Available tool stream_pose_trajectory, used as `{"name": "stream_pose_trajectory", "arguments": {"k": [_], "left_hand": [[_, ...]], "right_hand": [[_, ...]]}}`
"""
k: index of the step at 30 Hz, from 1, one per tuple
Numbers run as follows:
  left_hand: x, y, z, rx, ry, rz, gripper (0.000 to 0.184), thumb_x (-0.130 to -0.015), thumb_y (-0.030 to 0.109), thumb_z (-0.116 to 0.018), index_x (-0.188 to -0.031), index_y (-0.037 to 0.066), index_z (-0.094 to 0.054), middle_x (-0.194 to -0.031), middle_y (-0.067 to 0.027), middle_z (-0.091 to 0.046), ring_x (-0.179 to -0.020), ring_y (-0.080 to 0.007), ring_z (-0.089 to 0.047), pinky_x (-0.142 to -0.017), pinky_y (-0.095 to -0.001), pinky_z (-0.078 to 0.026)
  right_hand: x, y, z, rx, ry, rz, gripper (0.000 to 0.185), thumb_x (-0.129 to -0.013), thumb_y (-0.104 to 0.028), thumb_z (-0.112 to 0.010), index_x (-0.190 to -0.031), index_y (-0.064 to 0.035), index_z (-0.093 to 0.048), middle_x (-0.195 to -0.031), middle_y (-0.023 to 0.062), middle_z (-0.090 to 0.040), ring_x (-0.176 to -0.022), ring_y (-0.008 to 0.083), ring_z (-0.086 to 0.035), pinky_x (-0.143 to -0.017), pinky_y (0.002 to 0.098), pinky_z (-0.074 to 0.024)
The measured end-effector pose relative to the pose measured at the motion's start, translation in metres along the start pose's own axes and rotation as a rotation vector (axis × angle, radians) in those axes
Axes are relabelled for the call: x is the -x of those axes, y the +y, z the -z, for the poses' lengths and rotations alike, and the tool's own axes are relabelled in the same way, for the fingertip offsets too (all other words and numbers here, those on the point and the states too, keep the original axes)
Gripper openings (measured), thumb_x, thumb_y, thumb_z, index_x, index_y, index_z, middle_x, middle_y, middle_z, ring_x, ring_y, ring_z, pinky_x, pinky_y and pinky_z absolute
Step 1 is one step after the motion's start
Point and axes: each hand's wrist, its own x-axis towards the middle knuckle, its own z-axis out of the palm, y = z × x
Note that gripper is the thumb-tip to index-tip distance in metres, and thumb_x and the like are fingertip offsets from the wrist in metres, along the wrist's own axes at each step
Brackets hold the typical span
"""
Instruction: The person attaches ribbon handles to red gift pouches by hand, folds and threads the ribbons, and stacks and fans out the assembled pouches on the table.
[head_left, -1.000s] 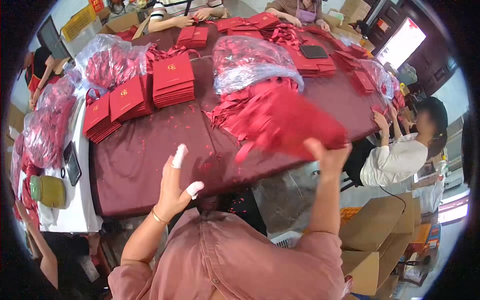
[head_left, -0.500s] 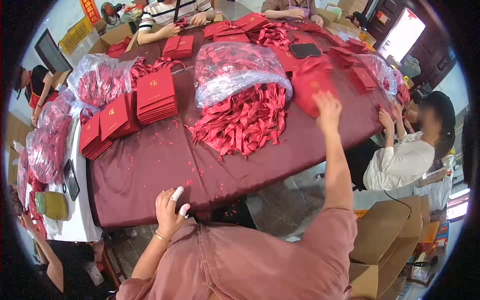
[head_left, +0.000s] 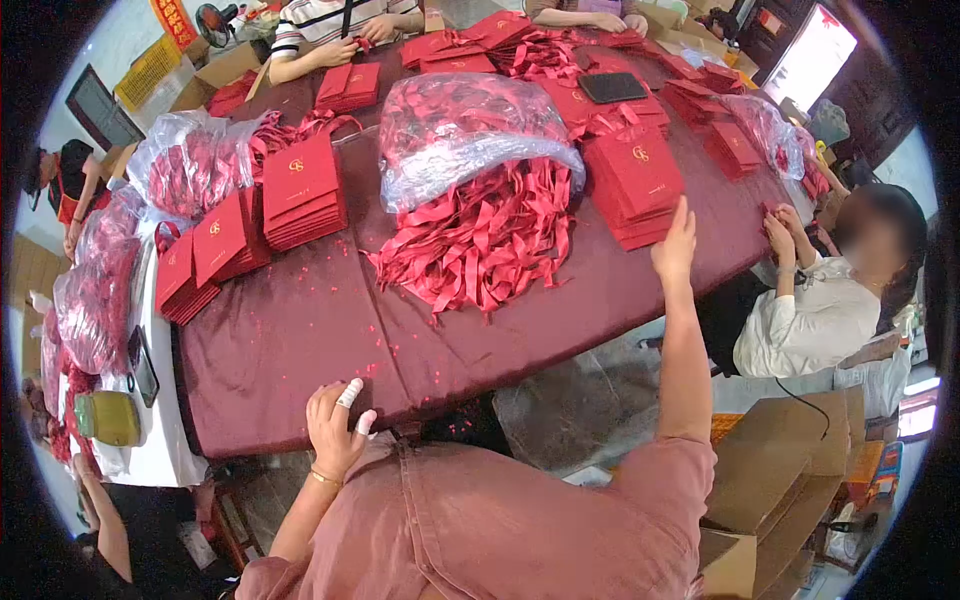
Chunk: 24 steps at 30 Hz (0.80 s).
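At the table's near edge rests my left hand [head_left: 338,428], fingers spread and holding nothing; white tape wraps two of its digits. My right hand [head_left: 677,245] is open, its fingers stretched out along the right side of a stack of flat red paper bags [head_left: 632,185] with a gold emblem. It appears to touch the stack's edge. Left of that stack, a heap of red ribbons [head_left: 480,245] spills from a clear plastic bag [head_left: 470,105].
More stacks of red bags [head_left: 303,188] stand on the left. A black phone [head_left: 612,88] lies at the back, another phone [head_left: 143,365] on the white side table. Red scraps dot the tablecloth [head_left: 480,350]. A person in white [head_left: 810,320] sits at right; others work around.
The red bags, blurred under my right hand before, now lie still as a neat stack. My right hand has moved slightly down and right to its side. My left hand has barely moved.
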Motion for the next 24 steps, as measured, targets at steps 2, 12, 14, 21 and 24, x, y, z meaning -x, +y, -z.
{"name": "stream_pose_trajectory", "arguments": {"k": [2, 12, 14, 21, 24], "left_hand": [[-0.001, 0.001, 0.0, -0.003, 0.001, -0.004, 0.048, -0.081, 0.031, -0.07, -0.122, 0.007, -0.061, -0.112, -0.0132, -0.059, -0.11, -0.0333, -0.054, -0.101, -0.0485, -0.039], [0.0, 0.0, -0.001, 0.008, 0.025, 0.004, 0.051, -0.084, 0.038, -0.067, -0.124, 0.007, -0.06, -0.112, -0.0141, -0.059, -0.108, -0.0346, -0.054, -0.098, -0.0483, -0.04], [0.001, 0.0, 0.001, 0.011, 0.033, 0.001, 0.053, -0.084, 0.04, -0.067, -0.126, 0.008, -0.059, -0.113, -0.0151, -0.059, -0.107, -0.0353, -0.054, -0.097, -0.0485, -0.041], [0.003, -0.004, 0.008, 0.087, 0.053, 0.022, 0.056, -0.084, 0.041, -0.067, -0.128, 0.01, -0.057, -0.112, -0.0137, -0.061, -0.108, -0.0315, -0.057, -0.101, -0.0474, -0.041], [0.004, -0.007, 0.012, 0.147, 0.037, 0.032, 0.056, -0.085, 0.041, -0.066, -0.13, 0.009, -0.056, -0.112, -0.0141, -0.062, -0.108, -0.0312, -0.057, -0.102, -0.0472, -0.041]], "right_hand": [[-0.004, 0.02, -0.015, -0.174, 0.203, 0.091, 0.073, -0.076, -0.002, -0.065, -0.142, -0.0011, -0.034, -0.132, 0.0252, -0.05, -0.12, 0.0404, -0.05, -0.1, 0.044, -0.0434], [0.0, -0.008, -0.018, -1.122, 0.068, -0.493, 0.034, -0.086, -0.009, -0.066, -0.117, 0.0008, -0.056, -0.097, 0.009, -0.064, -0.082, 0.0153, -0.06, -0.073, 0.0291, -0.0508], [0.0, 0.001, -0.03, -0.988, 0.166, -0.332, 0.028, -0.087, -0.01, -0.068, -0.112, -0.0012, -0.059, -0.094, 0.0057, -0.062, -0.077, 0.0102, -0.055, -0.067, 0.0245, -0.0485], [0.087, -0.081, 0.019, -1.287, -0.094, -0.387, 0.013, -0.095, -0.016, -0.059, -0.106, -0.0077, -0.058, -0.086, -0.0046, -0.054, -0.067, 0.0027, -0.043, -0.056, 0.0177, -0.0347], [0.113, -0.111, 0.022, -1.287, -0.145, -0.252, 0.01, -0.097, -0.014, -0.057, -0.104, -0.0071, -0.058, -0.081, -0.0049, -0.052, -0.062, 0.0013, -0.04, -0.053, 0.0164, -0.0323]]}}
